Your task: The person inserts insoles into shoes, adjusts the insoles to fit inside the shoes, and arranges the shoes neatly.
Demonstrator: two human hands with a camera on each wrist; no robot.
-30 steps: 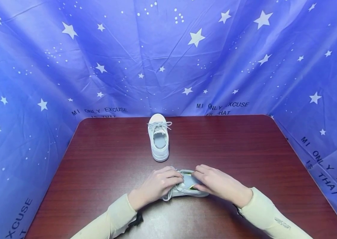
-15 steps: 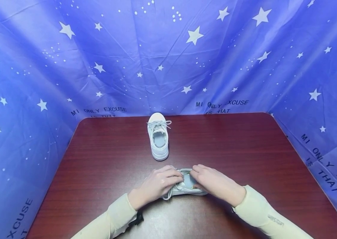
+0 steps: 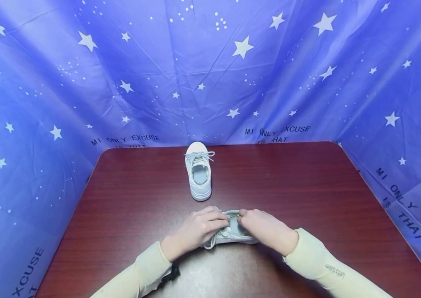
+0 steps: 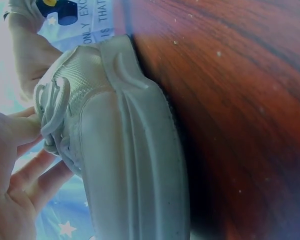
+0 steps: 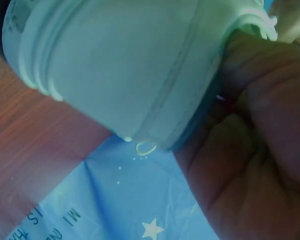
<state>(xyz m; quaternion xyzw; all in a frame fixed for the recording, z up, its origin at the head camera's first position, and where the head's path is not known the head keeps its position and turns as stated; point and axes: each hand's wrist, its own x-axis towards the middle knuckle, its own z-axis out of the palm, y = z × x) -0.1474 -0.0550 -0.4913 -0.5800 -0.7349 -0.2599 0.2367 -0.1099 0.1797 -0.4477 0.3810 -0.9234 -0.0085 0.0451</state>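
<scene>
A white lace-up sneaker (image 3: 229, 239) lies crosswise near the front of the table, toe to the left, with a grey insole (image 3: 235, 227) showing in its opening. My left hand (image 3: 199, 227) holds the sneaker at the tongue, and in the left wrist view its thumb and fingers (image 4: 47, 175) meet the upper beside the tied laces (image 4: 57, 107). Over the heel end is my right hand (image 3: 266, 228), its fingers reaching into the opening. The right wrist view has this hand (image 5: 255, 125) against the heel collar (image 5: 190, 95); whether it pinches the insole I cannot tell.
The matching white sneaker (image 3: 200, 191) stands upright further back, toe away from me, its laces tied in a bow. A dark red wooden table (image 3: 292, 178) lies beneath everything. Blue star-patterned cloth (image 3: 180, 62) hangs behind and along both sides.
My right hand has shifted left over the sneaker's opening. The yellow-green strip that showed around the insole is now out of sight. My left hand stays at the tongue.
</scene>
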